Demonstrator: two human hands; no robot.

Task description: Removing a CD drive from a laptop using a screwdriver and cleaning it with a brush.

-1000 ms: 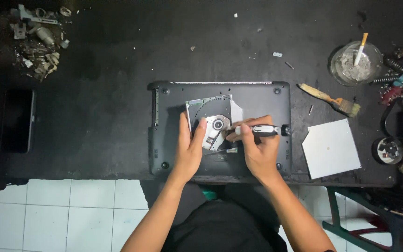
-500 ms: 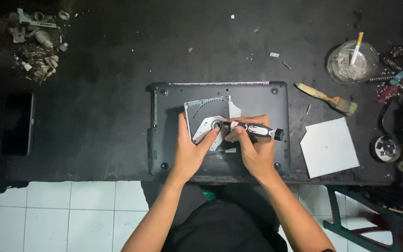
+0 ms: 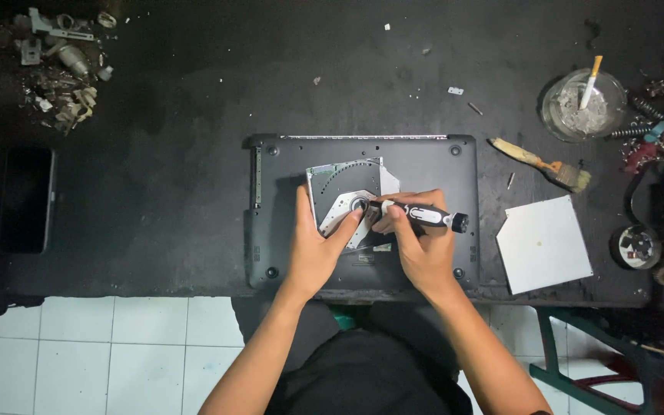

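A dark laptop [image 3: 432, 161] lies bottom side up near the front edge of a black table. On it rests an opened silver optical drive [image 3: 343, 188] with a round hub in its middle. My left hand [image 3: 313, 250] holds the drive's lower left edge, thumb and fingers against it. My right hand [image 3: 416, 250] grips a black and silver screwdriver [image 3: 424, 216], lying almost level, its tip at the drive's hub.
A grey metal cover plate [image 3: 543, 244] lies right of the laptop, a paintbrush [image 3: 539, 164] above it. A glass ashtray [image 3: 582, 105] and small tools stand far right. A black phone [image 3: 27, 200] is at left, scrap parts [image 3: 59, 54] at the back left.
The drive has shifted slightly under my hands, and the screwdriver tip stays at the hub. Both hands keep nearly the same place.
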